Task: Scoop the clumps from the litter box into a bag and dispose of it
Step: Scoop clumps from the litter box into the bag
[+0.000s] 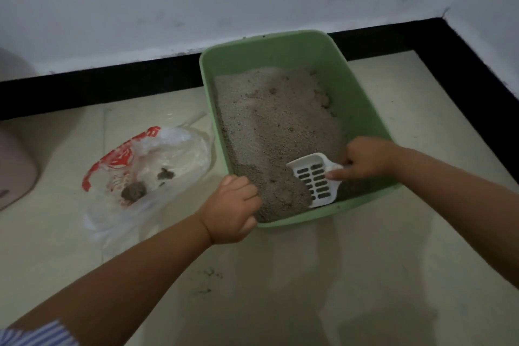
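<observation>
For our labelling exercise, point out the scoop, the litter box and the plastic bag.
scoop (314, 181): head view, on its slotted white blade.
litter box (362, 112): head view, on the bare green inner wall at the right.
plastic bag (174, 149): head view, on the clear crumpled plastic above the clumps.

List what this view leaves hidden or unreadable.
Head view only:
- Scoop handle: covered by the right hand.
- Left hand fingers: curled over the litter box rim.
- Bag red print: crumpled, unreadable.
- Pink object: cut off at left edge.

Single head-worn view, looking forward and down, close above the litter box (348, 98), floor (309, 289), wall behind
</observation>
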Tool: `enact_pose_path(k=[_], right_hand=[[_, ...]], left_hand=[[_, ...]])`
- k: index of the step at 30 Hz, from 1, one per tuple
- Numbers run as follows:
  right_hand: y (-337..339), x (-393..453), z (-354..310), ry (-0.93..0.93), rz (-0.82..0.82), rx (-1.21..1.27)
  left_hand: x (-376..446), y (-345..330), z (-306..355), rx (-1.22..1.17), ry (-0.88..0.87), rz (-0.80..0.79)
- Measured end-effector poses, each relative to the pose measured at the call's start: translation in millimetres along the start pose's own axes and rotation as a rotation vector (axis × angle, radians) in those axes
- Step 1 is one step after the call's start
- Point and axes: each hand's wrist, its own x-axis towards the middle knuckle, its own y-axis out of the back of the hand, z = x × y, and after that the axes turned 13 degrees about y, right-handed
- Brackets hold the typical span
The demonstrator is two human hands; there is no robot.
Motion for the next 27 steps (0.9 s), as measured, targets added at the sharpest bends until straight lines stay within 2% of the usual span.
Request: enact_pose_path(k=[4,12,18,21,27], right_hand=[[-35.9,26.8,-19.9,0.104,0.092,0.093],[-44.5,34.7,-19.7,0.087,0.297,0.447],[-39.7,25.3,-3.8,-0.069,0.563,0.806],[-34.1,13.0,6.4,-0.176,0.669,0.854],[-32.9,9.5,-2.9,-0.152,0.731,0.884]], left_hand=[[-0.9,-4.4,0.5,-0.036,0.004,0.035],[-2.2,-6.3,0.1,-0.049,-0.029,0.081],[-4.9,-3.1,-2.6,-0.017,-0.038,0.082],[-5.3,-5.9,-1.8,-0.010,-0.033,0.092],[-3.3,-10.4,-1.7,-0.034,-0.009,0.103]])
